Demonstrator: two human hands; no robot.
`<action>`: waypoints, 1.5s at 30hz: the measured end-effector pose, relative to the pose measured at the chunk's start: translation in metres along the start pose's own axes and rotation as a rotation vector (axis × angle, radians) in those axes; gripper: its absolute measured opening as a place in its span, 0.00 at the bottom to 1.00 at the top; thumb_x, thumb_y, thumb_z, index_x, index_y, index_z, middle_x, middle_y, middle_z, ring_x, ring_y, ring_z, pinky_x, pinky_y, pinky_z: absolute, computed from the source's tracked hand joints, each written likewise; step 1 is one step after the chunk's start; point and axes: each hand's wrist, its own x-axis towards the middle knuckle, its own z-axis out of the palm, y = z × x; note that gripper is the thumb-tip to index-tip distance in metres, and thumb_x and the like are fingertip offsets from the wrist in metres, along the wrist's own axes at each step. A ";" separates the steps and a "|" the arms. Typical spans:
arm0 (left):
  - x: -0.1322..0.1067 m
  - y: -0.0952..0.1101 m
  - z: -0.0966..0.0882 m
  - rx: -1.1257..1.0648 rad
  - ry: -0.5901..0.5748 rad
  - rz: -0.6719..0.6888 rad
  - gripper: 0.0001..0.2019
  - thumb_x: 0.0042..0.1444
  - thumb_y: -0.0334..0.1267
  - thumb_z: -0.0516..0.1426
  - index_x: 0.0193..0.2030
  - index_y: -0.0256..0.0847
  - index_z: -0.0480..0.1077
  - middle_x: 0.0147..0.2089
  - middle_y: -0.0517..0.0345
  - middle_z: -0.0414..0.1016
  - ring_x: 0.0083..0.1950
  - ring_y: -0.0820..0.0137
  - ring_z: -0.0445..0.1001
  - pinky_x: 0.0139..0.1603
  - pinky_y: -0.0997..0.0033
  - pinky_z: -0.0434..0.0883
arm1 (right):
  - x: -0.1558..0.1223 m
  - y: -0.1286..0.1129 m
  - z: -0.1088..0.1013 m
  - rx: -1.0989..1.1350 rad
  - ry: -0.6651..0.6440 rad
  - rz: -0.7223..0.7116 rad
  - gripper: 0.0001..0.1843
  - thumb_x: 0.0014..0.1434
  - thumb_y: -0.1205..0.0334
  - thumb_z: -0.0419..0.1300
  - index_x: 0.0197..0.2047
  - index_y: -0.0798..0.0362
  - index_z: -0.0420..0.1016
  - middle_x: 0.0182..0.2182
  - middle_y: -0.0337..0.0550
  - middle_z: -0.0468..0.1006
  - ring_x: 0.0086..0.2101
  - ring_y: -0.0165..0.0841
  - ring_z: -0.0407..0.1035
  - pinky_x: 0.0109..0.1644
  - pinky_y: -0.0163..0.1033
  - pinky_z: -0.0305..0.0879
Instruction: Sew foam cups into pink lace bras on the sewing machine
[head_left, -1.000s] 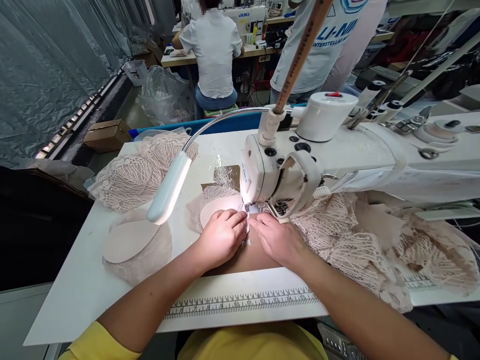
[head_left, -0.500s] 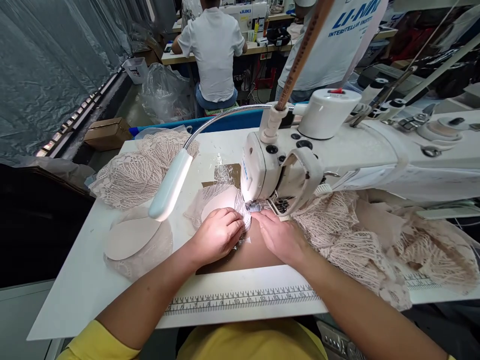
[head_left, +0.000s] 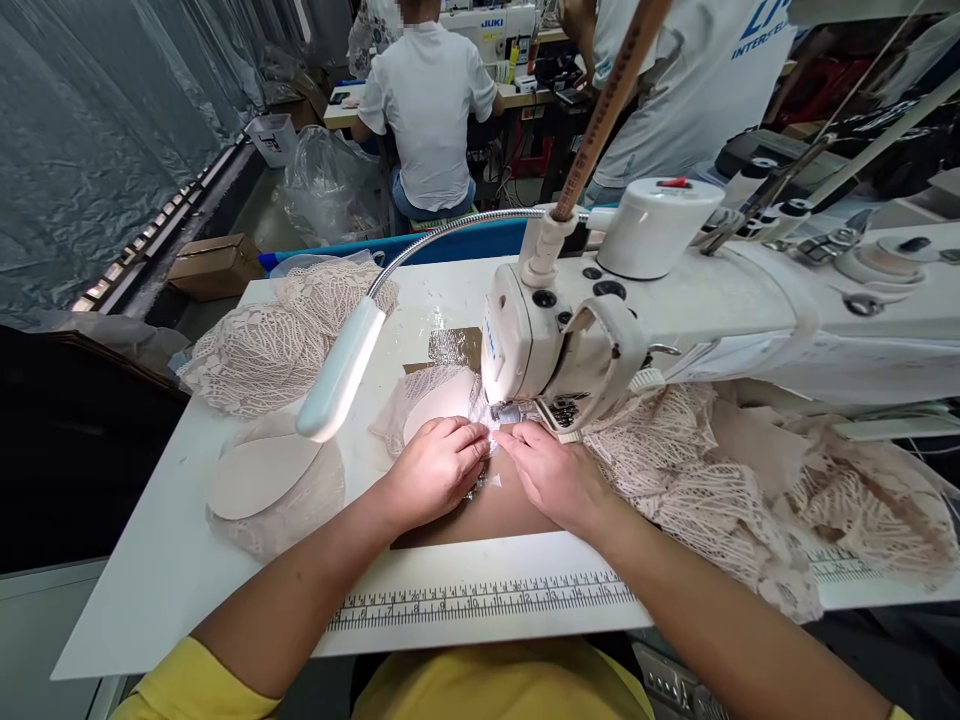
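Observation:
A sheer lace piece with a pale oval pad (head_left: pixel 442 402) lies under the head of a white sewing machine (head_left: pixel 529 345). My left hand (head_left: pixel 439 465) rests on its near side, fingers curled together and pressed on the lace. From the right, my right hand (head_left: pixel 555 470) reaches in with its fingers closed at the lace edge, just in front of the presser foot (head_left: pixel 510 412). The fingertips of both hands almost meet there. The needle itself is too small to make out. Beneath the hands lies a brown sheet (head_left: pixel 495 515) on the white table.
A second lace piece with an oval pad (head_left: pixel 262 475) lies at left, below a lamp (head_left: pixel 343 370). Lace heaps sit behind it (head_left: pixel 255 345) and right of the machine (head_left: pixel 690 470). A printed ruler (head_left: pixel 480 598) runs along the front edge. Two people in white shirts are beyond the table.
My right hand's fingers have moved slightly left, closer to my left fingertips at the lace edge. My left hand has barely moved. The person at back right has shifted.

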 end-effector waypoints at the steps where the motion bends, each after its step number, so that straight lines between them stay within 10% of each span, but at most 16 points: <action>1: 0.000 0.000 -0.001 0.000 -0.006 -0.001 0.14 0.64 0.34 0.50 0.51 0.35 0.72 0.53 0.47 0.75 0.52 0.59 0.71 0.50 0.56 0.72 | 0.000 0.000 0.000 0.007 -0.002 -0.006 0.20 0.61 0.72 0.48 0.51 0.52 0.75 0.33 0.43 0.75 0.31 0.31 0.66 0.29 0.37 0.52; 19: 0.002 -0.006 0.000 0.031 -0.002 -0.008 0.15 0.65 0.34 0.49 0.53 0.35 0.72 0.56 0.50 0.74 0.53 0.59 0.70 0.51 0.56 0.71 | 0.001 -0.002 -0.003 0.001 -0.010 0.001 0.21 0.60 0.72 0.49 0.52 0.52 0.75 0.33 0.44 0.76 0.34 0.34 0.66 0.31 0.38 0.54; 39: 0.003 -0.034 0.002 0.108 0.108 -0.363 0.16 0.60 0.39 0.53 0.53 0.37 0.71 0.57 0.44 0.70 0.59 0.55 0.65 0.58 0.50 0.66 | -0.005 0.006 0.010 0.010 0.055 -0.058 0.20 0.63 0.67 0.47 0.51 0.50 0.76 0.37 0.44 0.78 0.31 0.32 0.70 0.34 0.37 0.63; 45: -0.008 -0.035 -0.025 0.104 0.074 -0.387 0.21 0.59 0.41 0.54 0.59 0.38 0.65 0.61 0.44 0.66 0.59 0.56 0.66 0.55 0.54 0.69 | -0.004 0.012 0.015 0.059 0.109 -0.124 0.21 0.65 0.64 0.44 0.50 0.52 0.76 0.35 0.46 0.77 0.29 0.33 0.70 0.35 0.38 0.66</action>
